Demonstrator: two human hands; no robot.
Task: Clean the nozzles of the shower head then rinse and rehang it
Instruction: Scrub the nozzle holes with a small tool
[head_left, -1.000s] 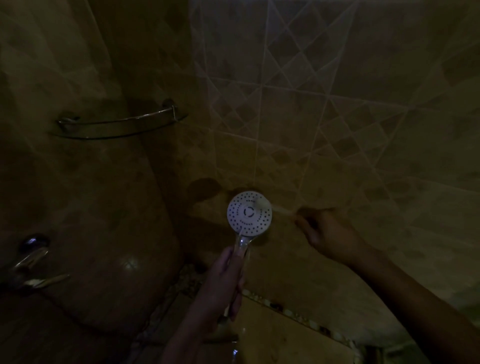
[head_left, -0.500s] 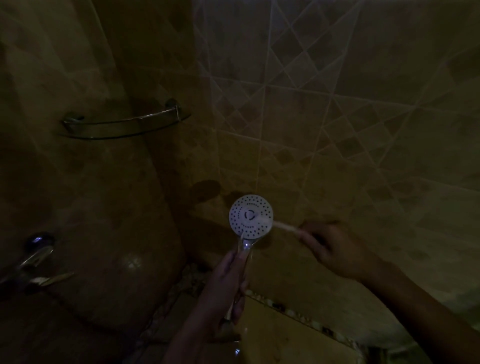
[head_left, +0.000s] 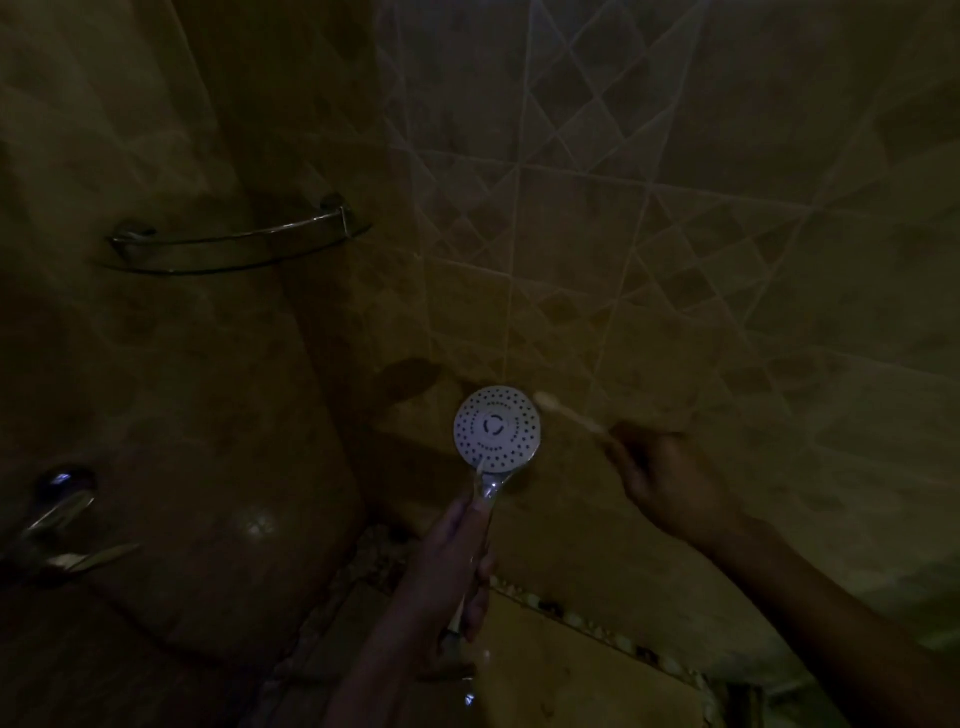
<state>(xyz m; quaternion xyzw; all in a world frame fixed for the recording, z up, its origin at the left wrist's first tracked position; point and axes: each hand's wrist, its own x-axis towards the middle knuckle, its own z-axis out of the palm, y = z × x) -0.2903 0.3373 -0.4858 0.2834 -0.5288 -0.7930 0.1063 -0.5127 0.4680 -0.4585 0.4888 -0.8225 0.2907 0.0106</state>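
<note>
- A dim tiled wall (head_left: 675, 234) fills my feed, far and right.
- A curved corner shelf (head_left: 234, 249) hangs far left.
- The person's left hand (head_left: 447, 566), near centre, grips the chrome handle.
- The right hand (head_left: 670, 483), further right, is curled round a thin brush (head_left: 569, 413).
- The shower head (head_left: 497, 428) stands upright above the left hand, nozzles facing me.
- A chrome tap (head_left: 57, 509) glints near left.
- The brush tip, blurred, lies just beside the head's upper right rim.

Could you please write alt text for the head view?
In a dim tiled shower, the left hand grips a round shower head by its handle while the right hand holds a pale brush at its upper-right edge.
</note>
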